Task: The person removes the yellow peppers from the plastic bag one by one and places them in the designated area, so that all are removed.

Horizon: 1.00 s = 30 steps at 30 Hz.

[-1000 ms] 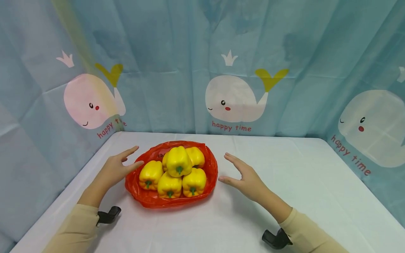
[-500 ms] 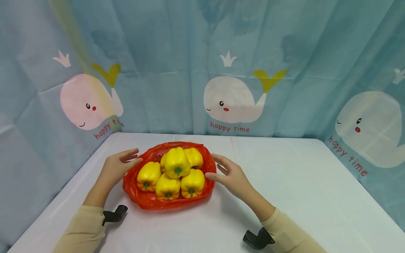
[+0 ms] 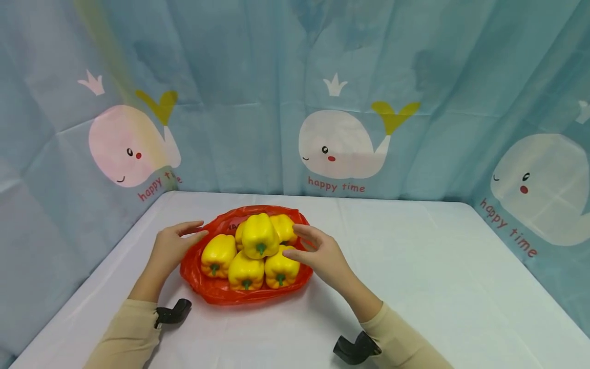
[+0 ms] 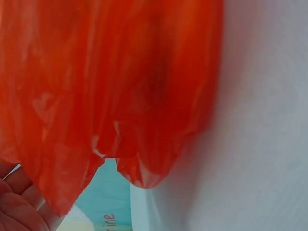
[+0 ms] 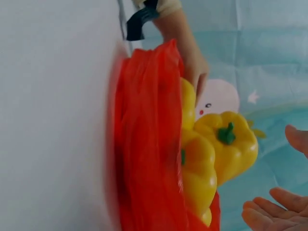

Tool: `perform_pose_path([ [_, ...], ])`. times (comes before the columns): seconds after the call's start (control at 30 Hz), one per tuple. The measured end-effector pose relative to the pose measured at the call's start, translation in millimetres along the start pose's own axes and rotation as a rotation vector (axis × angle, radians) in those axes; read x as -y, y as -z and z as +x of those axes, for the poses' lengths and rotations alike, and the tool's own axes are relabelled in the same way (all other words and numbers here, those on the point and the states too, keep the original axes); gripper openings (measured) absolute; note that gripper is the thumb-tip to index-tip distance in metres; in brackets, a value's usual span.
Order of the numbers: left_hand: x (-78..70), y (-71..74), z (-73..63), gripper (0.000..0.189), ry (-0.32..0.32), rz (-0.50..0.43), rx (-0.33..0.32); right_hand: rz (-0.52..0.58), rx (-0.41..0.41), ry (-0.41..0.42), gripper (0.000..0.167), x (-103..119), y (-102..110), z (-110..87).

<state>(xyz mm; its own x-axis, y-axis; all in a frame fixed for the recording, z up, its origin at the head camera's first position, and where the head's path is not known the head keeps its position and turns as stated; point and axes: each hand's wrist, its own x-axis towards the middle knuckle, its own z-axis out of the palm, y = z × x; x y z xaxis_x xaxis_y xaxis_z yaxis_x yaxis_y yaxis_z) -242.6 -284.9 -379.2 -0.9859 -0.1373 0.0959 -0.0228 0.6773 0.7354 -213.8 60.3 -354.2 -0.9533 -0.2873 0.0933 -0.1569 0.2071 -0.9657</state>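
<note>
A red plastic bag [image 3: 209, 293], its mouth spread wide, holds several yellow bell peppers [image 3: 259, 236] in a heap, one on top of the others. At the bag's left rim is my left hand [image 3: 168, 247], thumb and fingers apart; the left wrist view shows its fingers partly behind the hanging bag [image 4: 139, 86]. My right hand [image 3: 328, 260] reaches over the bag's right side with fingers spread, and its fingertips overlap the right-hand peppers. In the right wrist view, a gap shows between my right fingers [image 5: 276, 208] and the top pepper [image 5: 226, 144].
The bag stands on a white-covered table [image 3: 415, 266]. Behind the table hangs a light blue curtain [image 3: 249, 102] printed with whales. Each wrist carries a black camera mount, the left mount [image 3: 174, 311] and the right mount [image 3: 355, 349] both low near the table.
My right hand has moved left, from beside the bag to over its right side. My left hand has shifted slightly right, at the rim. The bag and peppers stay in place.
</note>
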Motion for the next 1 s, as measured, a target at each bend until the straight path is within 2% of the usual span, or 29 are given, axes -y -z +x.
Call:
perform_pose_path([
  [0.3, 2.9, -5.1, -0.8, 0.054, 0.035, -0.063, -0.018, 0.007, -0.003, -0.041, 0.059, 6, -16, 9.1],
  [0.5, 6.4, -7.1, -1.2, 0.047, 0.018, -0.072, -0.042, -0.008, -0.009, -0.079, 0.060, 7, -21, 14.8],
  [0.63, 8.3, -8.4, -0.1, 0.045, 0.001, -0.063, -0.053, -0.048, -0.009, -0.139, 0.063, 9, -23, 20.3],
  [0.87, 6.9, -8.1, -1.0, 0.043, 0.012, -0.051, -0.049, -0.134, -0.035, -0.269, 0.067, 15, -26, 30.2],
  [1.0, 4.6, -8.2, -1.6, 0.042, 0.007, -0.049, -0.047, -0.121, -0.051, -0.312, 0.075, 17, -28, 35.8],
])
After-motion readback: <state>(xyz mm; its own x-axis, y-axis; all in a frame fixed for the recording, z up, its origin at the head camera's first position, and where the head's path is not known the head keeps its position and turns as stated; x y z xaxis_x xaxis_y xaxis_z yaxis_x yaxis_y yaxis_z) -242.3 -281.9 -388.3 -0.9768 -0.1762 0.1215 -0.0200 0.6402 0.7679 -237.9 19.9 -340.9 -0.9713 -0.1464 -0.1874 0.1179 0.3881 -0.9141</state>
